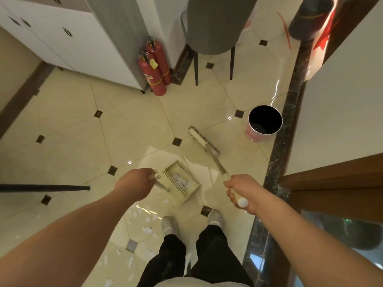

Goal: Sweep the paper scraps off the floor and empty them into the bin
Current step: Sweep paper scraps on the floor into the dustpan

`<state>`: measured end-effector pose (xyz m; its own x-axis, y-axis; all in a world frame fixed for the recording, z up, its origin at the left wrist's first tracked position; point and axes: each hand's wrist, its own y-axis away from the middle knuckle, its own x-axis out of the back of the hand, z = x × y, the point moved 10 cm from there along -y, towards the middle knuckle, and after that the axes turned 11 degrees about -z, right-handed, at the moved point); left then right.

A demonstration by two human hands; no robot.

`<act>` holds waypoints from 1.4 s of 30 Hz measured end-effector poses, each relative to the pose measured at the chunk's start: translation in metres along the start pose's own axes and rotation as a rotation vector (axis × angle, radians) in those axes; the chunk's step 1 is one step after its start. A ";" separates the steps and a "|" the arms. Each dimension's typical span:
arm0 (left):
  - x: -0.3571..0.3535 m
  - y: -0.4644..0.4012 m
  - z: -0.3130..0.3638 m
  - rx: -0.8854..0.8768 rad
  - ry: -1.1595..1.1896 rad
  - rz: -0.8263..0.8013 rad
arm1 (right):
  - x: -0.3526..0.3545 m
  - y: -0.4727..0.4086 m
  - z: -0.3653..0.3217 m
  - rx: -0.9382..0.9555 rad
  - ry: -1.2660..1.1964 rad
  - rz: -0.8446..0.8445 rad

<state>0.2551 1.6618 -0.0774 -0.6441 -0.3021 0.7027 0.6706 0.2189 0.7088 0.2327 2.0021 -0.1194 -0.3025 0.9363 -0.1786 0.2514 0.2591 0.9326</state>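
Closest to the camera, white paper scraps (147, 230) lie scattered over the glossy tiled floor (68, 141) to the left of the person's grey shoes (170, 224) and dark trousers. A little further out, the left hand (137, 183) grips the top of the dustpan handle, fingers wrapped around it. The dustpan (182, 183) sits on the floor just beyond the feet, and a small heap of scraps rests inside it behind its comb-like teeth; a few more scraps lie on the tiles beside its near edge. The right hand (241, 192) is closed around the pale upper end of the broom (204, 140), with the rounded white tip of the handle poking out below the fist. The broom's shaft slants away from that hand, and its long brush head rests on the floor past the dustpan. Beyond the brush head and to the right stands the bin (264, 123), a round open container with a dark inside and a pink patterned outside, close to the dark marble border strip. Farther back, two red fire extinguishers (154, 67) stand against a white cabinet (68, 38), with a grey chair (213, 23) near them.
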 end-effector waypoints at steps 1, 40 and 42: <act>0.000 0.003 0.000 -0.004 -0.010 0.009 | 0.014 -0.002 0.001 0.010 0.041 0.035; -0.130 0.292 -0.413 0.203 0.366 0.330 | -0.363 0.071 0.341 0.056 -0.902 0.060; -0.141 0.299 -0.424 0.208 0.392 0.321 | -0.389 0.070 0.360 0.009 -0.918 0.060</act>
<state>0.7022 1.3769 0.0096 -0.2075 -0.5043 0.8383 0.6984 0.5236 0.4879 0.6995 1.7412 -0.0972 0.5587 0.7681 -0.3129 0.2518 0.2023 0.9464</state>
